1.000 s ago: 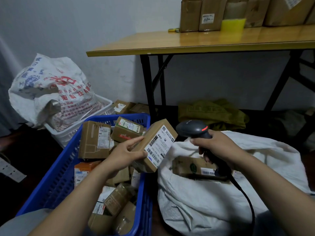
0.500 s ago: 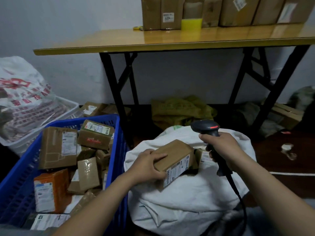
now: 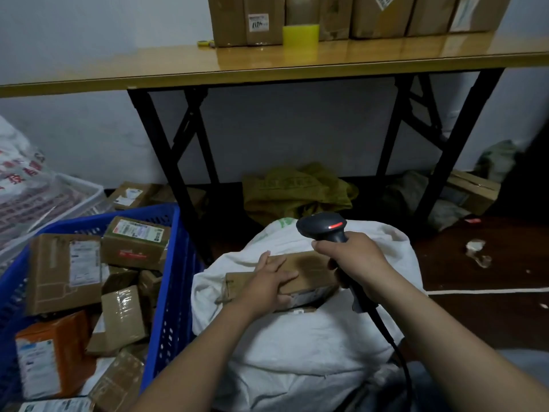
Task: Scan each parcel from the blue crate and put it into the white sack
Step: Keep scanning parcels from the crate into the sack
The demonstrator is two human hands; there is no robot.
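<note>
We can read very little. On a cardboard box (image 3: 237, 19) on the table, high above and right of the blue crate (image 3: 175, 263), a white sticker (image 3: 258, 22) bears handwritten strokes like "110"; the rest is unclear. Left of the crate, a printed bag (image 3: 20, 179) shows red Chinese characters, too blurred to read. On the parcels (image 3: 50, 281) inside the crate, the print on the shipping labels (image 3: 84, 263) is too small to read.

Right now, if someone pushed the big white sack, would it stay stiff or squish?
Probably squish: the white sack is wrinkled cloth sagging around the parcel under the left hand. It likely won't roll or tip, since it slumps wide and low. It may be heavy, because it bulges full.
</note>
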